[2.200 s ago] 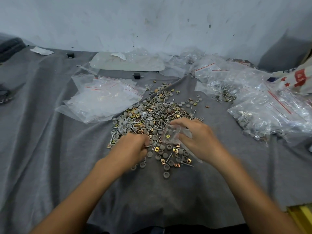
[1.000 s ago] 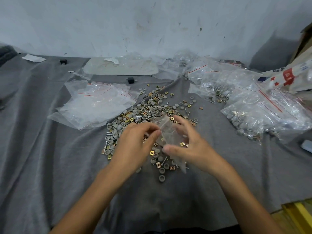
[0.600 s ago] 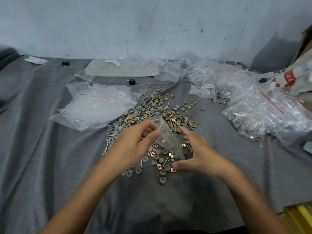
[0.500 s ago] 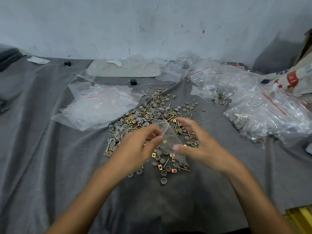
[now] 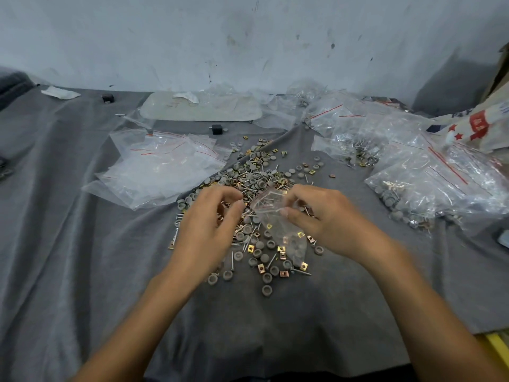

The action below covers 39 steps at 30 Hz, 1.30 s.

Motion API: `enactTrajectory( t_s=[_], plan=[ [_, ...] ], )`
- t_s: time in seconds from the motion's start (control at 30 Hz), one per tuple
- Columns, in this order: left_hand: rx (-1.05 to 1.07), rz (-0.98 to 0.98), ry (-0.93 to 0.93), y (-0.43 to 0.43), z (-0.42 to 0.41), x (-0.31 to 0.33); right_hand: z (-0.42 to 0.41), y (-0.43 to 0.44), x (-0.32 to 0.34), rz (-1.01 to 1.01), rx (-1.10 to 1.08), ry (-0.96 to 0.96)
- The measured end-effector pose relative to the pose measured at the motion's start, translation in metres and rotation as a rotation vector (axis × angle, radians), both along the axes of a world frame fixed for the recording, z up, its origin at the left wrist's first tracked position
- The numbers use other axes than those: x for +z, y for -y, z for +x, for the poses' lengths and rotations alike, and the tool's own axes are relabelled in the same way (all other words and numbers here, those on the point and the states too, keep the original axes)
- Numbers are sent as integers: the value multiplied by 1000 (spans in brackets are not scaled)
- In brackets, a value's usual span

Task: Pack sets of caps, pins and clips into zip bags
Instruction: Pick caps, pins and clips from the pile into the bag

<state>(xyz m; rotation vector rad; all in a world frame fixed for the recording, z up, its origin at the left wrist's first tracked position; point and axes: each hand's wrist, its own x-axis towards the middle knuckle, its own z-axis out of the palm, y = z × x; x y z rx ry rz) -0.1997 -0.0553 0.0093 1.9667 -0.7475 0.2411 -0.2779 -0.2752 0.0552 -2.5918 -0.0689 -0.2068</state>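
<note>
On the left of the grey-clothed counter [image 5: 68, 244] lies a loose stack of empty zip bags [image 5: 162, 166], near the left arm, probably so the next one can be taken without a stretch. Just right of it the mixed pile of caps, pins and clips [image 5: 253, 175] spreads across the middle, directly under both hands, which keeps each pick short. The left hand [image 5: 206, 230] hovers over the pile with its fingers [image 5: 237, 209] curled together, thumb close to the fingertips; whether they pinch a small part I cannot tell, since blur hides the tips. Just beside it the right hand [image 5: 325, 219] grips the small zip bag [image 5: 278, 221] by its upper edge between thumb and fingers, mouth turned toward the left hand and the body hanging down over the pile, apparently so parts can be dropped straight in. A few brass clips show through its film. Further right, filled bags [image 5: 429, 183] sit well apart from the loose stock, seemingly to keep finished sets separate
</note>
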Motion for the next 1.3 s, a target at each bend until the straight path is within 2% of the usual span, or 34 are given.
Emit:
enactTrajectory(
  t_s=[0.07, 0.17, 0.23, 0.53, 1.13, 1.3],
  plan=[
    [-19, 180, -24, -4, 6, -4, -3, 7, -1, -6, -38, 38],
    [-247, 593, -29, 0, 3, -17, -6, 13, -1, 23, -68, 112],
    [-319, 730, -4, 7, -4, -28, -7, 13, -1, 32, -80, 127],
    [-390, 801, 62, 18, -7, -35, -10, 10, -6, 74, -58, 125],
    [-269, 922, 188, 31, -16, -44, -12, -11, -22, 121, -10, 103],
    [-250, 936, 128, 31, -17, -39, -13, -14, -22, 111, -2, 95]
  ],
)
